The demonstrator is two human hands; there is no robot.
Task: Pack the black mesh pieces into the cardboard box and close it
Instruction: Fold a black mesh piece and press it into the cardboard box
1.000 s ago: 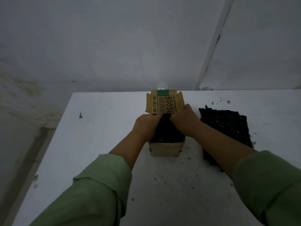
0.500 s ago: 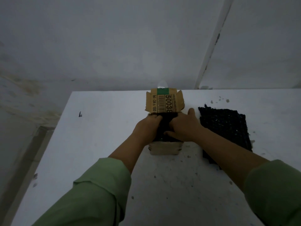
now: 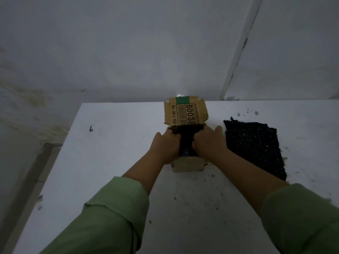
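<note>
Since half a second ago our right hand (image 3: 209, 142) has curled from a flatter spread into a closed grip on the mesh in the box, thumb now sticking out toward the far right; our left hand (image 3: 166, 143) is about where it was. Surface is a white table (image 3: 113, 147), scuffed and dotted with dark crumbs, pushed up to a dull grey wall (image 3: 128, 52) with a pale vertical strip (image 3: 236, 52) running up it on the right; lighting is dim. Cardboard box (image 3: 188, 165) sits mid-table near the far edge, straight ahead of us, lid flap (image 3: 185, 111) standing open at the back. Both hands are over the box opening, side by side, fingers bent down onto the black mesh pieces (image 3: 186, 139) inside, which show as a dark strip between the knuckles. Whether the fingers pinch the mesh or only press it, we can't tell. Flap carries a barcode, "5003" in large print and a green band at the top. A loose mesh stack (image 3: 255, 145) lies flat on the table just right of our right hand, square, coarse open weave, frayed edges. Both sleeves (image 3: 113, 213) are light green.
</note>
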